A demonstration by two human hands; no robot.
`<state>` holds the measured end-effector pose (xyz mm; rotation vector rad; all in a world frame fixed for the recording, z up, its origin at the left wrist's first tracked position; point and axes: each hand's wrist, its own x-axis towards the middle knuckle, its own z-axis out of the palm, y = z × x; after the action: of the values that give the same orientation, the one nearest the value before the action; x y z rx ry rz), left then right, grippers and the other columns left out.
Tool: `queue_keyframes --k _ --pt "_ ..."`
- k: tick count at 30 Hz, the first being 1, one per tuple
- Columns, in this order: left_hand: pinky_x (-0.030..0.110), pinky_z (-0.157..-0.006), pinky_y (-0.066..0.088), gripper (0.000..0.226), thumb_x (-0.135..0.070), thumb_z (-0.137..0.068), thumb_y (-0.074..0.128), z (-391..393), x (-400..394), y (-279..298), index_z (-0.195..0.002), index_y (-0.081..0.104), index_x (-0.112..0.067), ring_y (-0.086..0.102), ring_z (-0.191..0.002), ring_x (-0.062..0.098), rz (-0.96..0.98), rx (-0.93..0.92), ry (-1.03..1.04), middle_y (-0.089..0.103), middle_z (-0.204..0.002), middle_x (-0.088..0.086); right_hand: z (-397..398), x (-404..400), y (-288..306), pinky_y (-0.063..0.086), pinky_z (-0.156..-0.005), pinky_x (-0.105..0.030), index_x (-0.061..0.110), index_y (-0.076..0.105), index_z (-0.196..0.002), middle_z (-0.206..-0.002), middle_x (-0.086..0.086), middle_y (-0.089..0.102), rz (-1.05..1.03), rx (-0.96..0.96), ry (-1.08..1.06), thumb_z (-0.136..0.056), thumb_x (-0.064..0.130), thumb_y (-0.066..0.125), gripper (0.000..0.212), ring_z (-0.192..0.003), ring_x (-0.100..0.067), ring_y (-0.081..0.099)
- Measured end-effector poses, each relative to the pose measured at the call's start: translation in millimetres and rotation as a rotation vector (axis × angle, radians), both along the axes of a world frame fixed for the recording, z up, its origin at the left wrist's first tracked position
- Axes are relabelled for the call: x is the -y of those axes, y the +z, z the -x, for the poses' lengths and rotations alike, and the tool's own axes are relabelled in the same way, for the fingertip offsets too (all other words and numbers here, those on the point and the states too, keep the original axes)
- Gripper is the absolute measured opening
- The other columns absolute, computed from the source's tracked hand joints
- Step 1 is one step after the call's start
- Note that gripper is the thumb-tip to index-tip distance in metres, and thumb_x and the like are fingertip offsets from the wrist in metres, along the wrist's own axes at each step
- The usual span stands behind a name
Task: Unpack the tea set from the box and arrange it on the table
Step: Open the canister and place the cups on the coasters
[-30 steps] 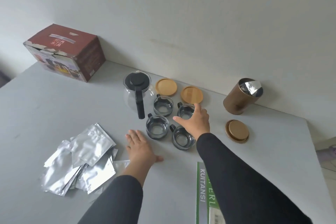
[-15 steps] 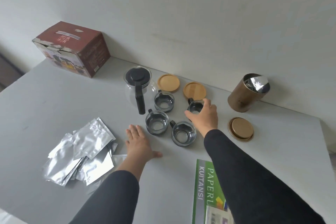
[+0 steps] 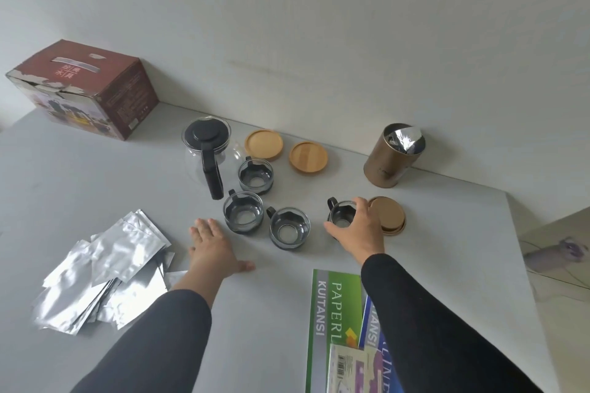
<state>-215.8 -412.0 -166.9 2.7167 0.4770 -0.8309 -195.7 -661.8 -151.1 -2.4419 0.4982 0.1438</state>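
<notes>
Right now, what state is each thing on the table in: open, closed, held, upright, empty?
Tea set box: closed on top, torn at one edge.
Glass teapot: upright, black lid on, looks empty.
Three free glass cups: upright, empty.
Fourth glass cup: upright, gripped by right hand.
Left hand: flat on table, holding nothing.
Brown canister: open, foil pouch inside.
Canister lid: off, beside the cup.
</notes>
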Motion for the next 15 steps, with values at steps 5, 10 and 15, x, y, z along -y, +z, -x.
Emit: queue_keyframes --k 5,10,15 --pt "0.044 -0.119 0.013 0.134 -0.058 -0.068 0.074 -1 0 0 -0.148 -0.016 0.000 -0.014 -0.146 0.035 -0.003 0.002 -0.003 -0.020 -0.156 0.019 -13 -2 11 0.040 -0.095 -0.040 0.015 0.040 -0.135 -0.128 -0.011 0.047 0.261 0.146 0.085 -0.073 0.054 0.066 0.077 -0.121 -0.030 0.041" --pt "0.044 -0.120 0.013 0.134 -0.059 -0.068 0.074 -1 -2 -2 -0.148 -0.017 0.000 -0.015 -0.146 0.036 0.011 0.012 -0.009 -0.022 -0.155 0.020 -64 -10 20 0.037 -0.099 -0.040 0.013 0.038 -0.135 -0.134 -0.013 0.040 0.228 0.141 0.222 -0.079 0.042 0.066 0.069 -0.126 -0.029 0.035" --pt "0.045 -0.120 0.009 0.136 -0.057 -0.066 0.076 -2 -4 -3 -0.148 -0.017 -0.002 -0.017 -0.145 0.034 0.046 0.027 0.007 -0.023 -0.155 0.018 -117 -49 11 0.038 -0.097 -0.041 0.014 0.035 -0.135 -0.131 -0.016 0.038 0.209 0.037 0.252 -0.076 0.041 0.067 0.072 -0.123 -0.034 0.035"
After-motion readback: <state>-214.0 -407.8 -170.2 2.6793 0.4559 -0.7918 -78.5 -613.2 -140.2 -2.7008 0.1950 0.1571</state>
